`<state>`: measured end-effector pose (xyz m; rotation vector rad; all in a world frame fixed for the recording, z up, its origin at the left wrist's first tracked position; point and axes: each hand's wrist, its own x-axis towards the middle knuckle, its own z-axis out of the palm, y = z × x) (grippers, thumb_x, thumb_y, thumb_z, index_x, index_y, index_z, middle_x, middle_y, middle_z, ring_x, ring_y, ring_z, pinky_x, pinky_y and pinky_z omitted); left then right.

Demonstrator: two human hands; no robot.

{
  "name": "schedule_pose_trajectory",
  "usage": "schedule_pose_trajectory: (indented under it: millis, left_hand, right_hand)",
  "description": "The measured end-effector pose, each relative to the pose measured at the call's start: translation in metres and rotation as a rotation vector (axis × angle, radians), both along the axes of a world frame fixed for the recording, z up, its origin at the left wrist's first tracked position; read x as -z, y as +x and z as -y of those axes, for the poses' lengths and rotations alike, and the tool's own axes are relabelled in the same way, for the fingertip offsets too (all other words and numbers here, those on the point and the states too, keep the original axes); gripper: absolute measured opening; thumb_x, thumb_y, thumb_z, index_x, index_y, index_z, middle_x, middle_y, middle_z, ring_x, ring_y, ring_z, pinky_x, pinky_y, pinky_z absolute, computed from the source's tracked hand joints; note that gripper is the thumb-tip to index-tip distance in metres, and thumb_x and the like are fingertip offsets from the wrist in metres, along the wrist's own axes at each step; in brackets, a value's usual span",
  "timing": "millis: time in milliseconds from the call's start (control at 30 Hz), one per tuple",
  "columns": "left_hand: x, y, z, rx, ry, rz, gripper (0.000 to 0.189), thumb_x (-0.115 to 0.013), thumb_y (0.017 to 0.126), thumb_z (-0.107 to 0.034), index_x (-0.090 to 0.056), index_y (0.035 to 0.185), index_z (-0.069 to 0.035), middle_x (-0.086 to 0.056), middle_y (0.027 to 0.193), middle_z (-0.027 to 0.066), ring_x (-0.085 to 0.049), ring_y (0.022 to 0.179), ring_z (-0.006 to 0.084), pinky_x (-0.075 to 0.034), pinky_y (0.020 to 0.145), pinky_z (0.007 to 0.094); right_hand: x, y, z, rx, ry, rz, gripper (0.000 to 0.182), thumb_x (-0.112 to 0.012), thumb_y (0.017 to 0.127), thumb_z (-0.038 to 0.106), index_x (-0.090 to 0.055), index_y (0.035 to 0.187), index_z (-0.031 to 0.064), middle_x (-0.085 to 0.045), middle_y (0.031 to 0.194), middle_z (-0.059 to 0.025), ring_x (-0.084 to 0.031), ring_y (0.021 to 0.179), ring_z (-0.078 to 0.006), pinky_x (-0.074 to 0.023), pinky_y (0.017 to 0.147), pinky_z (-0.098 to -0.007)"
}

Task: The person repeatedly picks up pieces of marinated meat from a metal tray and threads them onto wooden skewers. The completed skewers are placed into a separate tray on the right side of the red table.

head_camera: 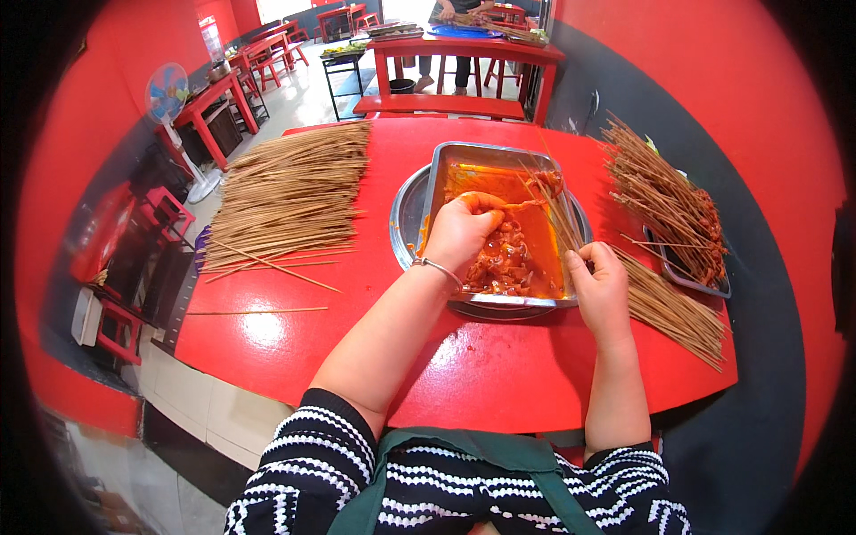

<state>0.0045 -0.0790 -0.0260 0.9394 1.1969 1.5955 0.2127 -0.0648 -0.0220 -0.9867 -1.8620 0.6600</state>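
Observation:
Over a rectangular metal tray (496, 151) of marinated meat pieces (501, 257) in red-orange sauce, my left hand (468, 227) pinches a strip of meat (523, 204) that stretches toward the skewers. My right hand (598, 281) grips a bundle of thin wooden skewers (567, 231), their upper ends slanting over the tray's right side. Beneath the tray lies a round metal pan (406, 217). More bare skewers (675, 304) lie beside my right hand, partly hidden by it. Whether the strip is pierced by a skewer, I cannot tell.
A large pile of bare skewers (294, 194) covers the red table's left side. Loaded meat skewers (669, 207) are heaped on a small tray (719, 290) at right, near the wall. Beyond stand a red bench (438, 105), a fan (167, 93) and a person (461, 10) at another table.

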Motion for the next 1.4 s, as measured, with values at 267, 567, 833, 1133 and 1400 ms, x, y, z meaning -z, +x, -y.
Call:
schedule_pose_trajectory:
  millis: [267,567,833,1133,1400]
  left_hand:
    - [-0.006,-0.005,-0.001,-0.082,0.127,0.213,0.01,-0.055,0.088,-0.003,-0.058,0.097,0.001,-0.064,0.089,0.0097,-0.064,0.074,0.0179,-0.055,0.067,0.0296]
    - [0.016,0.001,-0.009,-0.329,0.359,-0.303,0.009,-0.061,0.078,0.0,-0.058,0.086,0.001,-0.064,0.075,0.0059,-0.059,0.069,0.0108,-0.046,0.061,0.0261]
    - [-0.007,0.007,0.005,-0.019,0.16,0.127,0.012,-0.055,0.089,-0.002,-0.058,0.1,0.002,-0.063,0.09,0.0081,-0.063,0.076,0.0146,-0.054,0.068,0.0257]
    - [-0.011,-0.004,0.004,-0.059,0.115,0.171,0.007,-0.054,0.087,0.001,-0.056,0.094,0.002,-0.065,0.091,0.0108,-0.063,0.076,0.0162,-0.054,0.071,0.0263]
    - [0.005,-0.005,-0.003,-0.24,0.253,-0.223,0.006,-0.053,0.088,0.002,-0.056,0.092,0.003,-0.064,0.09,0.0104,-0.064,0.079,0.0158,-0.053,0.072,0.0267]
  right_hand:
    - [-0.006,0.002,0.003,-0.108,-0.023,0.12,0.021,-0.064,0.083,0.012,-0.052,0.073,-0.0024,-0.049,0.071,-0.0107,-0.048,0.064,-0.0215,-0.0406,0.061,-0.0322]
    - [-0.003,-0.008,0.009,-0.021,-0.003,0.157,0.023,-0.064,0.082,0.015,-0.051,0.072,-0.0016,-0.05,0.072,-0.0137,-0.051,0.064,-0.0271,-0.0417,0.061,-0.0352]
    - [0.004,-0.005,0.002,0.03,0.062,0.052,0.022,-0.064,0.084,0.014,-0.052,0.073,-0.001,-0.049,0.07,-0.0122,-0.048,0.062,-0.0252,-0.0407,0.06,-0.0346]
    - [-0.001,0.0,0.001,-0.038,0.034,0.077,0.022,-0.064,0.084,0.014,-0.053,0.073,-0.0016,-0.05,0.07,-0.011,-0.048,0.062,-0.0217,-0.0403,0.06,-0.0326]
    - [-0.006,0.0,0.005,-0.026,-0.025,0.181,0.021,-0.065,0.083,0.015,-0.054,0.074,-0.0016,-0.052,0.072,-0.0124,-0.05,0.063,-0.0247,-0.0417,0.06,-0.0339]
